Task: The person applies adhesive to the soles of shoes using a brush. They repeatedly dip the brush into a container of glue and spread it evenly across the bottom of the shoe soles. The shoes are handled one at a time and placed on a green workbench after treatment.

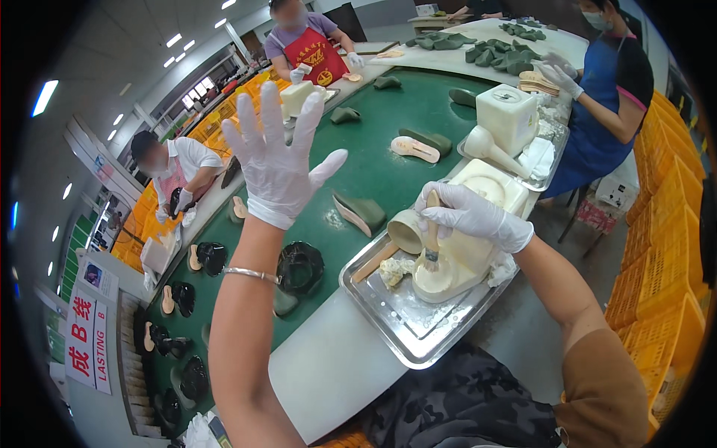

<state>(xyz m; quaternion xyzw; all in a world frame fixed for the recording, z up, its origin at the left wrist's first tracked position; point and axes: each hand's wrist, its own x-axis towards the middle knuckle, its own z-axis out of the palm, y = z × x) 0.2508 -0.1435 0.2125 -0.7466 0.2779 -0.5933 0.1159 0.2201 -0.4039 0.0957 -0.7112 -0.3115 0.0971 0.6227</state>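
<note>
My left hand (280, 160), in a thin white glove, is raised over the green conveyor belt (351, 160) with its fingers spread and nothing in them. Gloved likewise, my right hand (478, 213) grips a brush (432, 243) by its handle. Its bristles point down into the round mouth of a cream-white glue container (478, 261), which lies on a metal tray (407, 336). Beside the brush is a cream cup-like cap (404, 231). A dark green shoe upper (366, 213) with a beige edge lies on the belt between my hands.
Black shoe uppers (300, 267) and beige insoles (167, 299) line the belt's left. Another white container (508, 116) stands on a tray beyond mine. Co-workers sit or stand around the belt, one in a red apron (317, 60). Orange crates (657, 299) are stacked at right.
</note>
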